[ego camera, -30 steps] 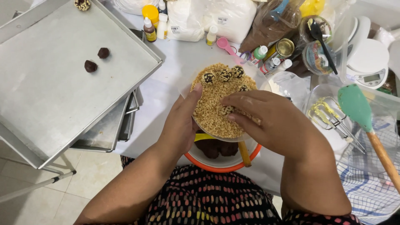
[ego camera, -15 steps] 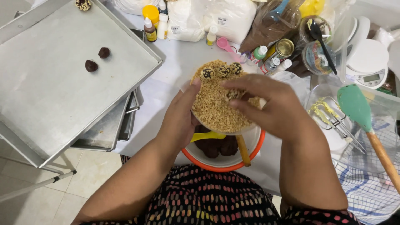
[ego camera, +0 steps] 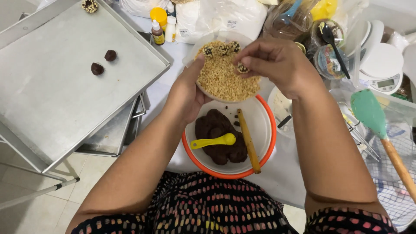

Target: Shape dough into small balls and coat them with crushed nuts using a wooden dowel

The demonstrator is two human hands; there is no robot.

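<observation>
My left hand (ego camera: 187, 93) grips the near rim of a clear container of chopped nuts (ego camera: 225, 78), held tilted above an orange-rimmed bowl (ego camera: 264, 151). Up to three nut-coated balls (ego camera: 222, 49) rest at the container's far side. My right hand (ego camera: 277, 63) pinches another coated ball (ego camera: 242, 67) over the nuts. The bowl holds dark chocolate dough (ego camera: 221, 138), a yellow spoon (ego camera: 213, 141) and a wooden stick (ego camera: 248, 141).
A large metal tray (ego camera: 52, 86) at left carries two plain chocolate balls (ego camera: 103, 62) and one coated ball (ego camera: 89, 5) at its far edge. Small bottles (ego camera: 160, 26), white bags, jars, a kitchen scale (ego camera: 383, 65) and a green spatula (ego camera: 377, 125) crowd the table.
Both hands and the nut container have moved away from me, uncovering the bowl of dough. My right hand has lifted a coated ball out of the nuts.
</observation>
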